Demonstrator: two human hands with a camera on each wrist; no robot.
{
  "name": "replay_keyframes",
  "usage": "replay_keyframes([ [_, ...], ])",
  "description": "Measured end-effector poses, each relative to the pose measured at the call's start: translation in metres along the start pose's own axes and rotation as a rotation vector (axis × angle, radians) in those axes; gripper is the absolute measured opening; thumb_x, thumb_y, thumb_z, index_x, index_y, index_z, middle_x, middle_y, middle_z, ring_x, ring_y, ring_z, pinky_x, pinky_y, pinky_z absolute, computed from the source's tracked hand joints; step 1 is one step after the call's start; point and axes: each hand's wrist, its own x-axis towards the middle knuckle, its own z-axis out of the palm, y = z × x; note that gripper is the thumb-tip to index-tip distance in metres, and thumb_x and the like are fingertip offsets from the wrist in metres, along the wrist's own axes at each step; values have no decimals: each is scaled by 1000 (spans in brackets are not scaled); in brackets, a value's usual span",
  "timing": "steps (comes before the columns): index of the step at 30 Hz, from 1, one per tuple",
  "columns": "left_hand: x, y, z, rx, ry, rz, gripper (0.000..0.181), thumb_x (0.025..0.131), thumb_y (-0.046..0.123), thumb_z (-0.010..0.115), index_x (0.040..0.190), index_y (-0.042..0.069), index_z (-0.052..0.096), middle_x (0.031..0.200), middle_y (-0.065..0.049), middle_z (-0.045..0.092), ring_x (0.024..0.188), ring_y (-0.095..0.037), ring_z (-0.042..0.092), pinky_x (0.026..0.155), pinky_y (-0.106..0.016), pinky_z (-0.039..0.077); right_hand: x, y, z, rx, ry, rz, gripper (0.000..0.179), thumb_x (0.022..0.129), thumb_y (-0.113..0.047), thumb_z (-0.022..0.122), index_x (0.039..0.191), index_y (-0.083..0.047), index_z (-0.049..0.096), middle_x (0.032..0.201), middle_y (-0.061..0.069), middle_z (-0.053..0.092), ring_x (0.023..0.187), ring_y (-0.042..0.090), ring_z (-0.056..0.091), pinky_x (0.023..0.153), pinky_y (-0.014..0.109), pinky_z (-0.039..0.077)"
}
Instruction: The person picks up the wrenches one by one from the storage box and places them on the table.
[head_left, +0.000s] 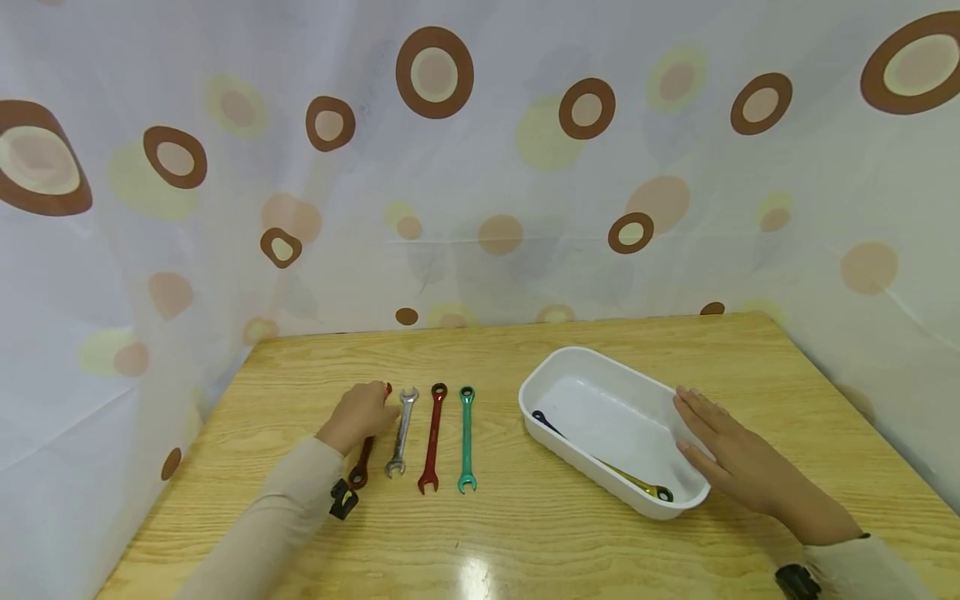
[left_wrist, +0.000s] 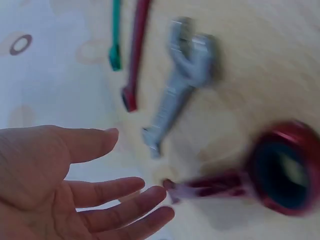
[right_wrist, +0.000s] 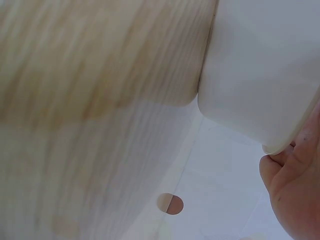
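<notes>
— White plastic, right of centre: the tray (head_left: 607, 412) stands angled on the wood-grain table (head_left: 517, 508). Why does the right hand (head_left: 738, 462) lie against it?

— Presumably to steady it. Its fingers are straight and touch the rim on the tray's right side; the head view shows no grip around the wall.

— And the left hand (head_left: 362, 417)?

— It is poised above the dark red wrench (head_left: 365, 454), leftmost in the row. The left wrist view shows thumb and fingers extended and apart, with nothing held between them. Whether a fingertip touches the wrench cannot be told.

— Note the row's spacing.

— Beside that wrench lie the silver wrench (head_left: 403, 429), slightly tilted, then the red wrench (head_left: 432, 437) and the green wrench (head_left: 467, 437). All lie apart, lengthwise to the person, an arrangement that likely lets fingers close on one shaft without disturbing its neighbour.

— What rests inside the tray?

— Along its near wall, a dark shaft (head_left: 551, 427) and a yellow shaft (head_left: 630, 478), each with a ring end. The wall hides the stretch between, so one wrench or two remains uncertain.
</notes>
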Motion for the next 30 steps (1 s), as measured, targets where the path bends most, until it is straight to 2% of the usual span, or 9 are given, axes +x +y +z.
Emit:
replay_keyframes([
  [2,3,13,-4,19,6,41,38,89,28,58,101,-8,60,78,-10,60,62,-21,56,52,-31,45,0,1,0,3,-4,1,59,96,-27,46,145,-4,22,154,4,10,142,14,3,106,7,-10],
  [4,4,27,-6,35,11,110,51,90,33,56,121,-7,52,109,-18,60,92,-31,60,75,-41,50,0,1,0,6,-6,3,59,96,-28,46,145,-4,22,154,4,10,142,15,4,106,7,-10],
  [5,5,34,-7,44,18,158,56,91,35,55,127,-7,48,121,-21,54,106,-35,55,85,-45,47,0,1,0,8,-7,6,59,96,-28,45,145,-5,21,154,4,10,142,16,4,105,6,-10],
  [7,6,49,-5,58,33,266,66,91,40,52,137,-4,36,140,-23,37,128,-38,36,102,-51,34,-1,1,1,10,-9,8,59,96,-28,45,145,-5,21,154,4,10,142,17,6,105,6,-10],
  [11,5,80,7,108,69,465,77,91,52,45,144,1,22,150,-18,21,139,-34,17,110,-50,23,-1,0,0,17,-14,16,60,96,-28,45,146,-5,20,154,4,9,142,17,5,105,6,-10],
  [13,4,95,16,153,64,513,83,90,60,38,146,4,15,152,-14,14,141,-31,11,111,-49,20,0,0,-1,21,-17,20,60,97,-28,45,146,-5,20,154,4,9,142,17,5,105,6,-10],
  [17,4,121,35,256,29,563,91,86,71,25,147,7,2,155,-8,0,142,-24,0,113,-50,14,0,-1,-2,26,-26,27,59,97,-29,44,146,-5,20,154,5,10,142,19,6,105,6,-11],
  [21,7,137,49,285,-3,586,94,83,75,20,147,8,0,154,-6,-5,142,-22,-4,113,-50,10,2,0,-1,30,-26,28,59,97,-29,44,146,-6,20,154,5,10,142,21,8,105,6,-10],
  [30,13,140,67,320,-53,571,98,81,77,19,147,7,2,155,-8,-2,143,-22,-2,114,-48,9,2,1,4,25,-4,10,58,96,-27,45,145,-4,22,154,6,12,141,8,-2,105,7,-10],
])
